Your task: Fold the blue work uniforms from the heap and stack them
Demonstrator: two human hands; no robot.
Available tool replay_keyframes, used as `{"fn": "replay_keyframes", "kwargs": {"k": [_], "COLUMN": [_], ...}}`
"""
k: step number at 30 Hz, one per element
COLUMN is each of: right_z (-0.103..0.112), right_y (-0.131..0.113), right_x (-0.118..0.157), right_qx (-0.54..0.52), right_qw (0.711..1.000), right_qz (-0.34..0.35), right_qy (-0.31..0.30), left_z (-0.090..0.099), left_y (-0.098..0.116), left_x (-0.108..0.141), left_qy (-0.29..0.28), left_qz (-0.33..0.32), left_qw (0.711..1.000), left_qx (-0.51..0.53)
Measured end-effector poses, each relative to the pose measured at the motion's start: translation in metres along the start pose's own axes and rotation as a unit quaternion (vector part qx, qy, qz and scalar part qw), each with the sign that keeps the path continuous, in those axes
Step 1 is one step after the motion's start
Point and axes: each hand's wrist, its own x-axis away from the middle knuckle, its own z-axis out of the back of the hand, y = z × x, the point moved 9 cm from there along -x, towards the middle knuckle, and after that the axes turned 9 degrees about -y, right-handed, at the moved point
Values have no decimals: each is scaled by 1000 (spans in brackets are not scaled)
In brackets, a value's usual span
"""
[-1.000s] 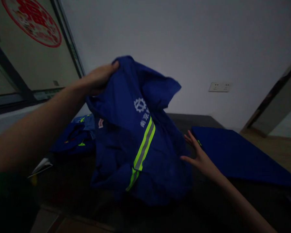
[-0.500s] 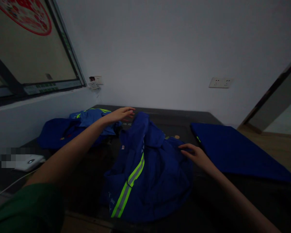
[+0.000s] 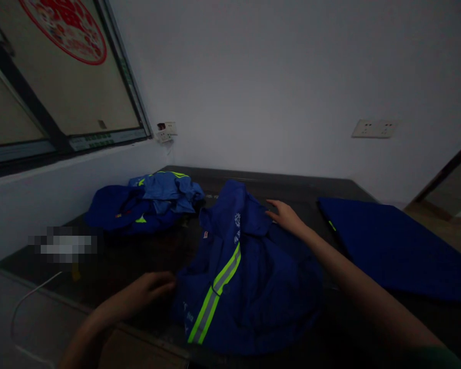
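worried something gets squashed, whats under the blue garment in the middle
The blue garment lies on the dark tabletop, which shows around it. Anything else that may be underneath is covered and cannot be seen.

Rumpled blue garment [image 3: 269, 287], white-lettered, grey-and-yellow striped, lying on dark table [image 3: 303, 188]

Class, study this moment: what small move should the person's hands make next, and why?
Probably the left hand should pinch the near left edge of the middle blue garment and ease it outward: the cloth lies bunched and creased on the dark table, and that hand is right by this edge, while the right hand is at the far right side.
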Motion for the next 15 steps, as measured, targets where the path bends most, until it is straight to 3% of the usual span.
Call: {"fn": "replay_keyframes", "kwargs": {"k": [4, 8, 10, 12, 15], "right_z": [-32, -62, -64, -51, -24], "right_y": [23, 22, 23, 26, 25], "right_x": [-31, -23, -9, 10, 50], "right_qx": [-72, -82, -69, -57, -84], "right_qw": [996, 992, 991, 993, 992], "right_qz": [-49, -16, -13, -32, -42], "right_qy": [-37, -97, -113, -96, -86], "left_z": [-32, -42, -39, -27, 13], "left_y": [18, 31, 33, 32, 32], "left_x": [10, -12, -24, -33, -35], "left_qy": [7, 86, 128, 167, 246], "left_qz": [-43, -77, -79, -72, -54], "left_qw": [999, 993, 988, 981, 963], "left_qx": [11, 13, 39, 68, 91]}}
